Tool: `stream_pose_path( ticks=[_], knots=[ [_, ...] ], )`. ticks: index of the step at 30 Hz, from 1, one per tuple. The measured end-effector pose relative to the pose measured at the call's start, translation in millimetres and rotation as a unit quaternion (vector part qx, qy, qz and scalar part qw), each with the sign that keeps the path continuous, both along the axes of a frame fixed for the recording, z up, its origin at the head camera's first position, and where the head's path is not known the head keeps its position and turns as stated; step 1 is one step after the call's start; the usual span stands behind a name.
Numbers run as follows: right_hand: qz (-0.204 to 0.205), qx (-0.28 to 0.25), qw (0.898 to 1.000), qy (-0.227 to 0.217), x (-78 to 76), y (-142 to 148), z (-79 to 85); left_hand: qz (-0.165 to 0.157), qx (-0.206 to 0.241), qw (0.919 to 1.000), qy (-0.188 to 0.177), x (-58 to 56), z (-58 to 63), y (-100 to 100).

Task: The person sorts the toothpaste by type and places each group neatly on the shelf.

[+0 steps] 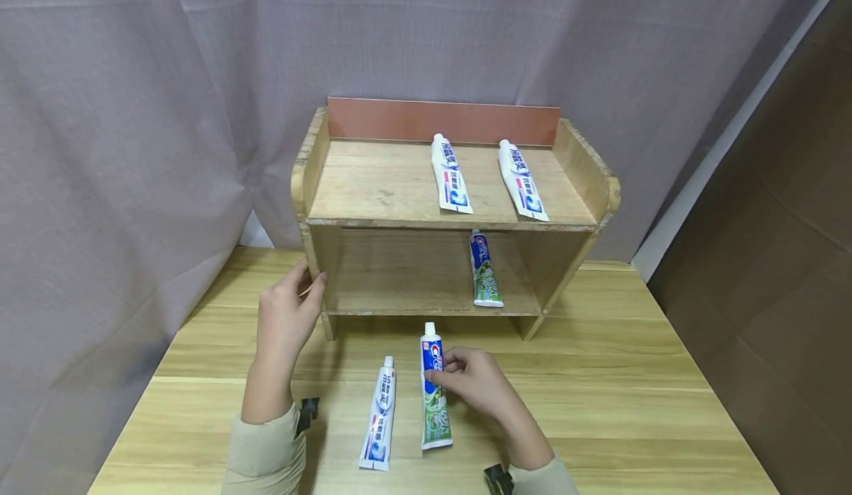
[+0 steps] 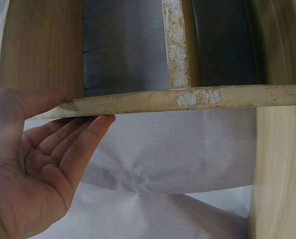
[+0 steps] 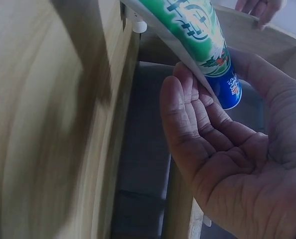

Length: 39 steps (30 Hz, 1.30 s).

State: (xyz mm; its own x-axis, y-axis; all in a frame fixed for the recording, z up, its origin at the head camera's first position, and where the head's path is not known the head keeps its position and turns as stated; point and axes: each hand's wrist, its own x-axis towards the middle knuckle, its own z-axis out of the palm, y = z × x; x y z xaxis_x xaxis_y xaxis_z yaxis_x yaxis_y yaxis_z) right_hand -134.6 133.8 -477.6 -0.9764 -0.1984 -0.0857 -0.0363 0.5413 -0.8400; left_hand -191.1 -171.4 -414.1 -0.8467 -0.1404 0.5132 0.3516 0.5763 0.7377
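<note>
A small two-tier wooden shelf (image 1: pixel 382 195) stands on the table, and my left hand (image 1: pixel 286 321) holds the edge of its left side panel. In the left wrist view, the thumb lies on one face of that side panel (image 2: pixel 138 102) and the fingers on the other. My right hand (image 1: pixel 478 382) pinches a blue and green toothpaste tube (image 1: pixel 436 417) between thumb and fingers, its cap pointing toward the shelf. Up close, the right wrist view shows the tube's green print (image 3: pixel 198 35). Left of it, a white toothpaste tube (image 1: pixel 379 421) lies on the table.
Two white toothpaste tubes, one near the middle (image 1: pixel 452 177) and one farther right (image 1: pixel 523 182), lie on the top tier. A blue and green tube (image 1: pixel 486 273) lies on the lower tier's right half. Grey cloth (image 1: pixel 426 29) hangs behind the table (image 1: pixel 632 376).
</note>
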Motion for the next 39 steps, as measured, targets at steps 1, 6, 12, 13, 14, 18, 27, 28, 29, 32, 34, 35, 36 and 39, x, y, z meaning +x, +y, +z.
stream_pose_path(
  ticks=[1,6,12,13,14,18,27,28,29,32,34,35,36,39],
  knots=[
    [0.001,-0.001,1.000,0.002,-0.1,0,0.7,-0.001,0.000,1.0000,0.000,0.1,0.1,0],
    [0.000,-0.005,1.000,0.002,-0.5,-1,3.8,-0.002,-0.001,1.0000,0.002,0.2,0.1,0],
    [-0.004,-0.008,1.000,0.002,-1.0,-1,5.4,-0.002,0.000,1.0000,-0.006,0.9,-0.2,0],
    [-0.004,-0.009,1.000,0.002,-1.1,0,5.5,-0.002,0.000,1.0000,-0.007,1.0,-0.2,0],
    [-0.004,-0.010,1.000,0.001,-1.3,0,5.4,-0.002,0.000,1.0000,-0.007,1.1,-0.2,0],
    [0.002,-0.015,1.000,0.006,-2.4,2,5.9,-0.002,0.002,1.0000,-0.006,0.9,-0.2,0],
    [-0.005,-0.022,0.999,0.025,-7.2,2,10.9,-0.004,0.002,1.0000,-0.003,0.1,0.0,0],
    [-0.006,-0.020,0.999,0.025,-7.4,2,11.3,-0.004,0.001,1.0000,-0.003,0.2,-0.1,0],
    [-0.008,-0.018,0.999,0.025,-7.6,2,11.6,-0.003,0.001,1.0000,-0.004,0.2,-0.2,0],
    [-0.012,-0.014,1.000,0.025,-8.4,2,12.9,-0.002,0.001,1.0000,-0.004,0.4,-0.1,0],
    [-0.015,-0.013,1.000,0.024,-9.2,2,13.9,-0.002,0.001,1.0000,-0.005,0.4,0.1,0],
    [-0.016,-0.011,1.000,0.024,-9.6,2,14.4,-0.002,0.002,1.0000,-0.005,0.4,0.2,0],
    [-0.018,-0.011,0.999,0.024,-9.9,2,15.0,-0.002,0.002,1.0000,-0.005,0.4,0.3,0],
    [-0.022,-0.010,0.999,0.025,-10.9,2,16.9,-0.001,0.002,1.0000,-0.005,0.3,0.6,0]
  ],
)
